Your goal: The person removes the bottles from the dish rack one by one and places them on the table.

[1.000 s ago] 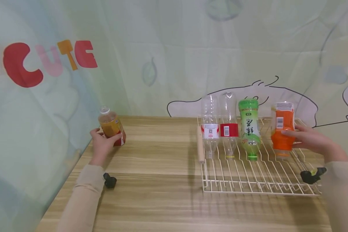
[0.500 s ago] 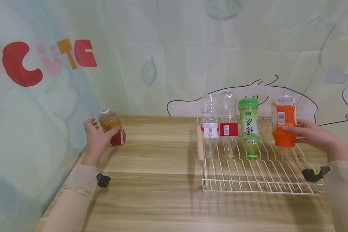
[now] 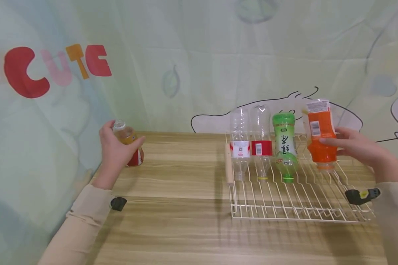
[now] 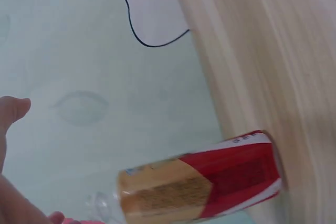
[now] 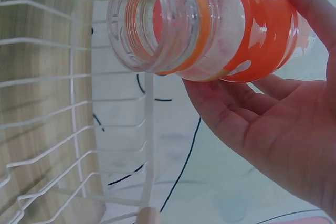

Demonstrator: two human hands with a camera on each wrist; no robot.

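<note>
My right hand grips an orange-labelled plastic bottle, thumb on the front and fingers behind. It is held mouth down and slightly tilted, over the right part of a white wire rack; its uncapped mouth shows in the right wrist view. At the far left, a bottle with a yellow and red label stands upright on the wooden table. My left hand is beside its upper part, overlapping it in the head view. The left wrist view shows the thumb extended, apart from that bottle.
On the rack, a clear bottle with a white label, one with a red label and a green tea bottle stand upside down. A wooden handle is on the rack's left side. A printed curtain backs the table.
My right hand has raised the orange-labelled bottle off the rack and tilted it. My left hand has loosened from the yellow and red bottle and moved up; that bottle stays put.
</note>
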